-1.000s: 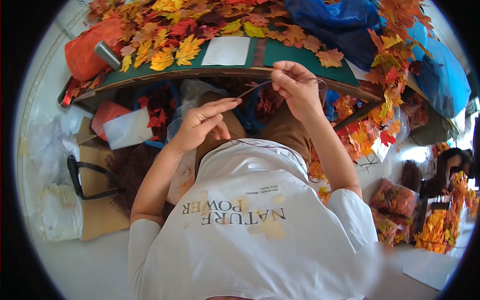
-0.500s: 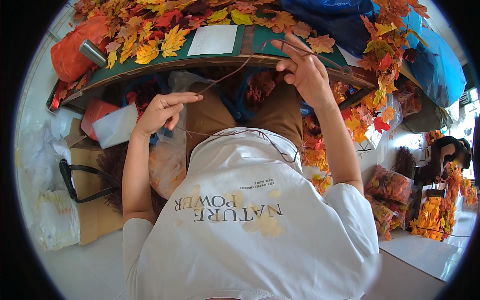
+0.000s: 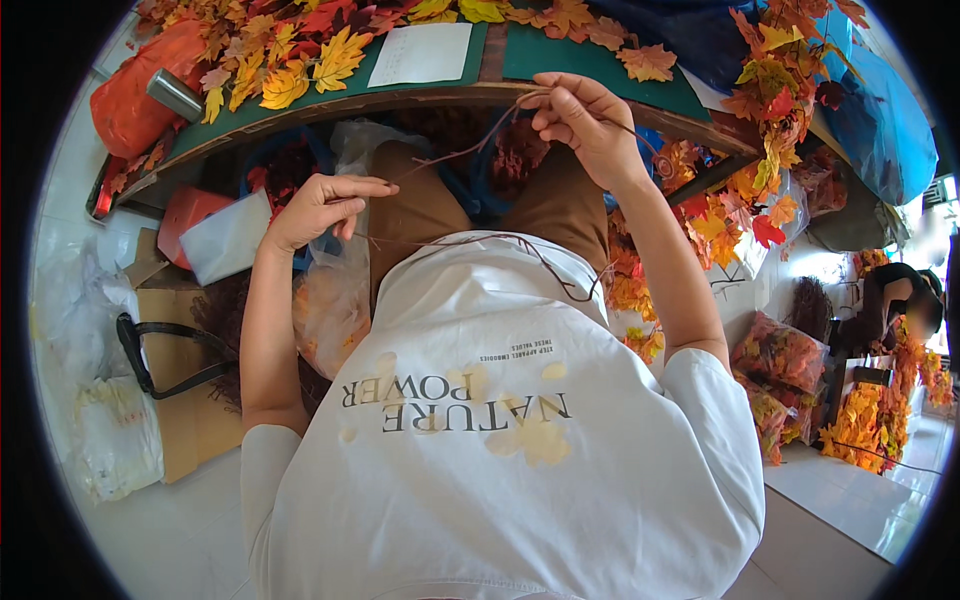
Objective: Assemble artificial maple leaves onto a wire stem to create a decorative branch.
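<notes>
A thin brown vine stem (image 3: 470, 149) stretches between my two hands above my lap. My left hand (image 3: 318, 212) is closed on its left part, fingers pointing right, thumb underneath. Higher up, by the table's edge, my right hand (image 3: 590, 132) pinches the stem between thumb and fingers. From there, the stem curves on past the hand to a small coil (image 3: 662, 165). Another length of brown stem (image 3: 542, 258) lies slack across the lower part of my white shirt; where it joins the held part is hard to see.
Ahead is a green-topped table (image 3: 300, 112) with autumn leaves (image 3: 340, 60), a paper sheet (image 3: 420, 54) and a metal cylinder (image 3: 174, 95). A leaf garland (image 3: 765, 130) hangs at its right. A cardboard box (image 3: 185, 400) stands on the left. At far right, another person (image 3: 880, 300) bends over leaves.
My right hand has come down and its raised fingers have folded into a pinch on the stem. My left hand has shifted slightly down and left, still holding the stem.
</notes>
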A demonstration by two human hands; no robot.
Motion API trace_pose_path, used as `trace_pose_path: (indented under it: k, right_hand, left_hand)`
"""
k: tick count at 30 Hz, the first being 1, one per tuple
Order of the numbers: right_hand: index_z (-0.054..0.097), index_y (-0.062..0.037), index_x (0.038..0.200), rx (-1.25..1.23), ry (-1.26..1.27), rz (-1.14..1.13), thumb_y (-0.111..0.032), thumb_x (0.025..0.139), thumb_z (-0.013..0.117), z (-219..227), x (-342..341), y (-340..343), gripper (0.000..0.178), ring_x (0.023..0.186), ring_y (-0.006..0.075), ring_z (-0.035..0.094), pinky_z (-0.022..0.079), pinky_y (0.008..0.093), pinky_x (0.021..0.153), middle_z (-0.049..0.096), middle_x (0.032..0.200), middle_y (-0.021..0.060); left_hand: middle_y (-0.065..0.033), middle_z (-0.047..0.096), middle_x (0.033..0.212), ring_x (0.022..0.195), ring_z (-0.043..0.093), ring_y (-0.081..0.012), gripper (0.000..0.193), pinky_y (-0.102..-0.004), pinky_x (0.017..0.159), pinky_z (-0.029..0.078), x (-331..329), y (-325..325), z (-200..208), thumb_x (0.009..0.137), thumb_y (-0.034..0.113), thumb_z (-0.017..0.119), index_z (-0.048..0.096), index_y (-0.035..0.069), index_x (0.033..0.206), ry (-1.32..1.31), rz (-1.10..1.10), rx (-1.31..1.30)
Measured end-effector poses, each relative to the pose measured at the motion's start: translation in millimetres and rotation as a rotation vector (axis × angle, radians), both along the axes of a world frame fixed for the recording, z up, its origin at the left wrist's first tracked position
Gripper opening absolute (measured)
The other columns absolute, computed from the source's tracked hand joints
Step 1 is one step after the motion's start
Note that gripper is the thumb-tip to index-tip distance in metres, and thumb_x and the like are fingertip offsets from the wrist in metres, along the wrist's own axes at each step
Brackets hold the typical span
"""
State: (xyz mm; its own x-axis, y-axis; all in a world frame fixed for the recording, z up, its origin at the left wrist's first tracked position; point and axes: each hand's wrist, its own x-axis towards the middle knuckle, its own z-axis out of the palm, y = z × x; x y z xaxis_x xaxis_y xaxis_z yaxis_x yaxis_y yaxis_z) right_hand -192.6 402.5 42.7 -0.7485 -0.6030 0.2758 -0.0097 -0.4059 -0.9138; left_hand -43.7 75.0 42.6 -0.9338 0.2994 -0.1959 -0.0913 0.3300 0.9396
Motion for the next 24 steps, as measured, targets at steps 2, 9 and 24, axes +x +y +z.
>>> trace_pose_path:
  k: [2, 9, 24]
  right_hand:
    - [0.047, 0.0006, 0.122, 0.083, 0.051, -0.012, -0.006, 0.09, 0.053, -6, -3, 6, 0.033, 0.086, 0.0122, 0.06, 0.051, 0.023, 0.076, 0.062, 0.104, 0.0143]
    - [0.051, -0.0077, 0.123, 1.183, 0.583, 0.177, -0.008, 0.083, 0.059, -104, -38, 114, 0.04, 0.089, 0.0203, 0.062, 0.049, 0.0302, 0.078, 0.064, 0.101, 0.0123]
    - [0.038, -0.0038, 0.128, 1.09, -0.269, 0.051, -0.014, 0.076, 0.063, -226, 90, 191, 0.058, 0.088, 0.0224, 0.06, 0.049, 0.0329, 0.067, 0.059, 0.101, 0.018]
  left_hand:
    - [-0.0091, 0.058, 0.12, 0.051, 0.054, -0.0056, 0.031, -0.0174, 0.048, 0.042, -2, -5, -5, 0.084, 0.0, 0.048, 0.063, 0.003, 0.111, 0.004, 0.015, 0.002]
    - [-0.0064, 0.065, 0.103, 0.046, 0.049, -0.0048, 0.028, -0.0191, 0.047, 0.042, -3, -22, -24, 0.084, 0.003, 0.049, 0.064, 0.003, 0.108, -0.108, 0.102, -0.095]
    - [-0.005, 0.062, 0.106, 0.067, 0.054, -0.0054, 0.032, -0.0171, 0.06, 0.045, -12, -35, -106, 0.087, 0.014, 0.055, 0.058, 0.005, 0.118, -0.404, 0.205, -0.207]
